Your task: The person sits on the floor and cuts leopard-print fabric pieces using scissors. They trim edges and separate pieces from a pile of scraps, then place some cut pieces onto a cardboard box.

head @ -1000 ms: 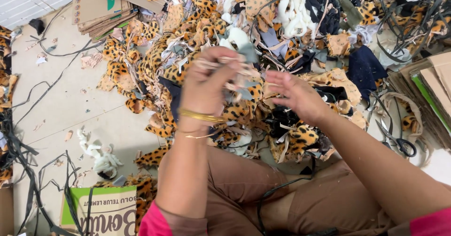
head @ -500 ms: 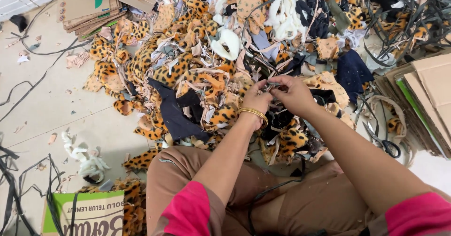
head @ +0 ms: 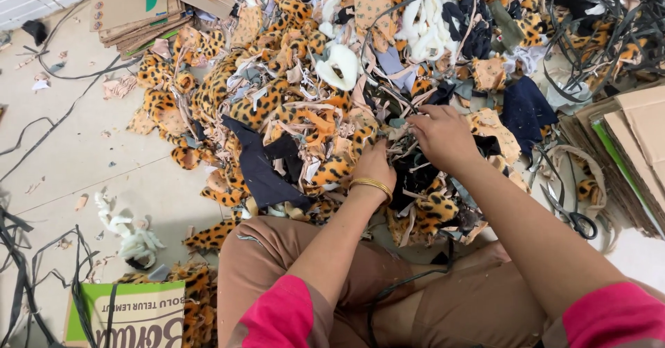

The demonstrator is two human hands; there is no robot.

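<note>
Near the centre of the frame, both hands dig into the heap of fabric scraps that spreads across the floor. Left hand, a gold bangle at its wrist, curls its fingers into the leopard-print pieces; whether it holds one cannot be told. Right hand pinches a thin strip just above it. These offcuts look light, limp and tangled, so a piece would likely come away best when pinched by a free edge. Scissors lie at lower right beside flattened cardboard; a green box sits lower left.
</note>
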